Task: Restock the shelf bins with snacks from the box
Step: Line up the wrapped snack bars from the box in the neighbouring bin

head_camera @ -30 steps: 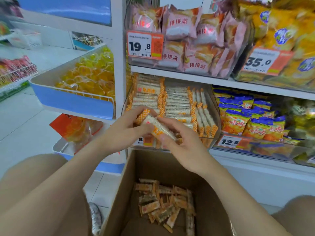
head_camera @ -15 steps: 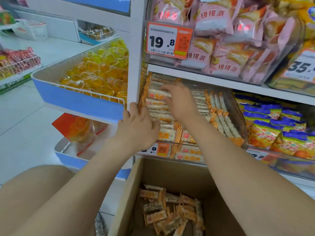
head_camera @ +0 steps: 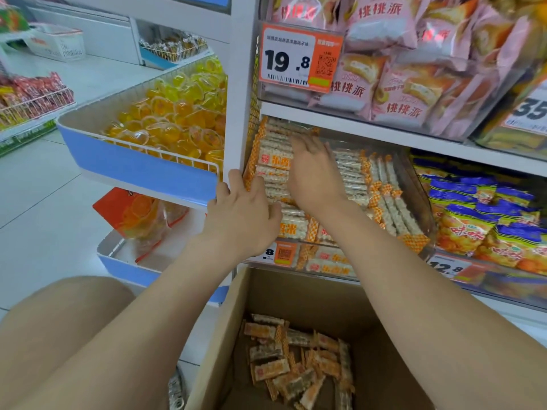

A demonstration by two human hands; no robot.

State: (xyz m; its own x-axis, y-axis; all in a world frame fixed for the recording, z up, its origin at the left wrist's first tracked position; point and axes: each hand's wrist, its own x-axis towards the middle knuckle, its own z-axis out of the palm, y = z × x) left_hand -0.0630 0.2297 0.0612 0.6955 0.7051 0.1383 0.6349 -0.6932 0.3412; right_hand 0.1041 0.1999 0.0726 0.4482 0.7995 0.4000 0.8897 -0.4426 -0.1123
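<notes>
A clear shelf bin holds stacked white rice-cracker bars with orange checked ends. My right hand lies flat on the left stack, its fingers straight and pointing to the back of the bin. My left hand rests against the left front of the same stack, fingers loosely extended beside the white shelf post. Below, an open cardboard box holds several loose bars of the same kind.
Pink cake packets fill the shelf above, behind a 19.8 price tag. Blue and orange snack bags sit to the right. A blue-fronted wire basket of yellow jelly cups juts out at left. My knees flank the box.
One second ago both hands held bars in front of the bin. My right hand has since gone into the bin onto the left stack, and my left hand moved to the stack's left side.
</notes>
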